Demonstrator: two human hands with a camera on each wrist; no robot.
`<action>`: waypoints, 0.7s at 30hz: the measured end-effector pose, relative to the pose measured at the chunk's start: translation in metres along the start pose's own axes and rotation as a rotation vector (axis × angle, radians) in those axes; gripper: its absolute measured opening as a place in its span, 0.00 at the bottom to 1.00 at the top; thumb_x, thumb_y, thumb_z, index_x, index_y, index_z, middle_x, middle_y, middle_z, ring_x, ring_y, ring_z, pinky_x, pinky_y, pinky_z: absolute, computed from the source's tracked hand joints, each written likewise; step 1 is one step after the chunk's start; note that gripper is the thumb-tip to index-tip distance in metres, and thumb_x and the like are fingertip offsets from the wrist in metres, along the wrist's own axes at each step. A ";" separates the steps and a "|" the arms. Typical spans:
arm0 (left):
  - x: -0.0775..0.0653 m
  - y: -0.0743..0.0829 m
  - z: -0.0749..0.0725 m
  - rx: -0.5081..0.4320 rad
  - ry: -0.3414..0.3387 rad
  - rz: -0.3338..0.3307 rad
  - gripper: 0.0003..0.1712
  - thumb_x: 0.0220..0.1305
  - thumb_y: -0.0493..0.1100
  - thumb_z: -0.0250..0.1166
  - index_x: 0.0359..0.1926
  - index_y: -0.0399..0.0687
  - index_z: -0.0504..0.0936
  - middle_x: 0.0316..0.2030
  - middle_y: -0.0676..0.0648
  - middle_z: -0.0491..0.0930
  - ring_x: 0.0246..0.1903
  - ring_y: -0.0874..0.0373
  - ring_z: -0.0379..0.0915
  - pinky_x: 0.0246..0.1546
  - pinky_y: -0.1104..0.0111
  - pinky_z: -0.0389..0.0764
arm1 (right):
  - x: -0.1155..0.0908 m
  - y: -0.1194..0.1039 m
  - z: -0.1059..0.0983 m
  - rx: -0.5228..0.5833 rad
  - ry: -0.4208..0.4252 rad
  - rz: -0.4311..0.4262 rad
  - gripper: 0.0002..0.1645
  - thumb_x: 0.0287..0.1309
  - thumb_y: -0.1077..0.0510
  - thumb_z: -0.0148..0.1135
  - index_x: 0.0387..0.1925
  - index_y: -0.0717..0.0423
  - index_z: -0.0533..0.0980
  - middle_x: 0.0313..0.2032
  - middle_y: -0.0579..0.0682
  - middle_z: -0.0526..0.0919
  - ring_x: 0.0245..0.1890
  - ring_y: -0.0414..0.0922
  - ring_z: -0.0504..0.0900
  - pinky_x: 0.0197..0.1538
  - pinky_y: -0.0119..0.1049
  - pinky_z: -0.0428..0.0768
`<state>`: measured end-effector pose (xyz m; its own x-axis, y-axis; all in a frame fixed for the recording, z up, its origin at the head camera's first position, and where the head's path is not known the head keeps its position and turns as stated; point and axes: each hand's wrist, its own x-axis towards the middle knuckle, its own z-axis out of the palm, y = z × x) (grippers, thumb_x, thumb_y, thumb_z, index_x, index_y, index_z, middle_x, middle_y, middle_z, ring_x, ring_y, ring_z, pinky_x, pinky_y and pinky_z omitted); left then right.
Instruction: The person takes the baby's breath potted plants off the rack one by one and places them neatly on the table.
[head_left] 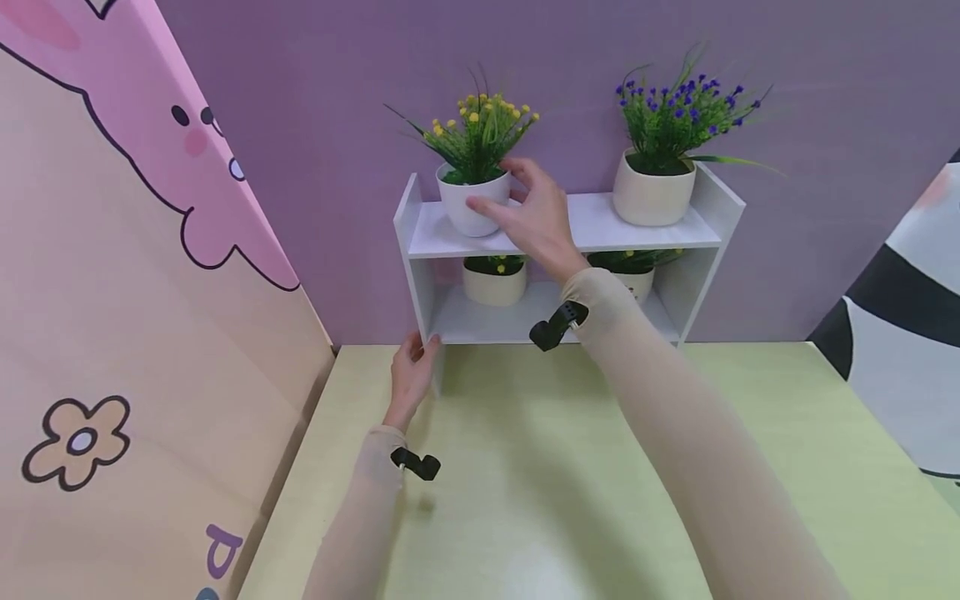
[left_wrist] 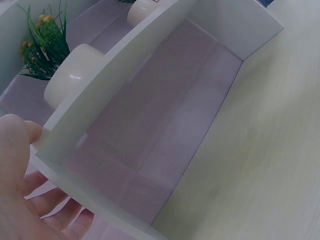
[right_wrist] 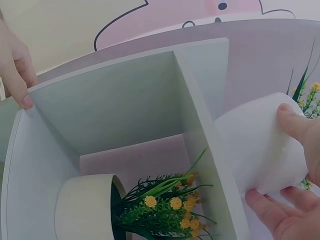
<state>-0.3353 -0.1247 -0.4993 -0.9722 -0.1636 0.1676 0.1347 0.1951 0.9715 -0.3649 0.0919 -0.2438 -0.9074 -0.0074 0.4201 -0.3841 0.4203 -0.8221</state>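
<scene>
A small white two-tier shelf [head_left: 465, 244] stands against the purple wall. On its top board, at the left, is a white flowerpot [head_left: 461, 204] with yellow flowers and green leaves. My right hand [head_left: 536, 212] grips this pot from the right, thumb at its front and fingers round the far side. In the right wrist view the white pot [right_wrist: 265, 145] sits right at the top board. Low on the shelf's left side, my left hand [head_left: 411, 379] holds the side panel, thumb on the front edge [left_wrist: 42, 137] and fingers along the outside.
A cream pot [head_left: 652, 198] with purple flowers stands at the top right. Two more pots are on the lower board: a yellow-flowered pot [head_left: 495, 287] at left and another pot [head_left: 637, 283] at right, partly behind my right arm. Below is a pale yellow-green table [head_left: 525, 500].
</scene>
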 end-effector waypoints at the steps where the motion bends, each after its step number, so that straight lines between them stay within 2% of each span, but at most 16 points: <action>1: 0.000 0.000 0.000 0.001 0.001 0.002 0.33 0.79 0.57 0.61 0.73 0.42 0.74 0.71 0.37 0.77 0.72 0.38 0.73 0.72 0.44 0.74 | -0.001 -0.001 -0.001 0.000 -0.001 0.003 0.47 0.57 0.42 0.81 0.73 0.49 0.72 0.76 0.48 0.74 0.71 0.49 0.80 0.73 0.36 0.77; 6: -0.001 -0.001 -0.001 0.011 -0.005 0.021 0.31 0.80 0.56 0.61 0.73 0.43 0.74 0.71 0.37 0.77 0.72 0.39 0.74 0.71 0.43 0.75 | -0.006 -0.006 -0.005 0.008 -0.013 0.026 0.48 0.56 0.39 0.82 0.74 0.46 0.72 0.77 0.46 0.72 0.72 0.49 0.79 0.73 0.37 0.77; 11: -0.001 -0.002 -0.002 0.004 -0.016 0.032 0.32 0.80 0.56 0.60 0.74 0.44 0.73 0.72 0.37 0.76 0.73 0.39 0.73 0.72 0.44 0.74 | -0.012 -0.011 -0.010 0.018 -0.019 0.008 0.48 0.55 0.38 0.82 0.74 0.45 0.72 0.77 0.46 0.72 0.71 0.49 0.80 0.72 0.38 0.78; 21: -0.002 0.001 -0.002 -0.008 -0.018 0.014 0.33 0.80 0.57 0.61 0.75 0.44 0.72 0.72 0.37 0.75 0.73 0.39 0.71 0.73 0.44 0.74 | -0.022 -0.016 -0.017 0.020 -0.029 -0.010 0.49 0.56 0.38 0.81 0.74 0.45 0.72 0.76 0.46 0.73 0.71 0.50 0.80 0.72 0.40 0.79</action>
<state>-0.3325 -0.1264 -0.4988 -0.9736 -0.1431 0.1778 0.1493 0.1896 0.9704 -0.3354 0.1010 -0.2330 -0.9077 -0.0377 0.4179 -0.3967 0.4015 -0.8255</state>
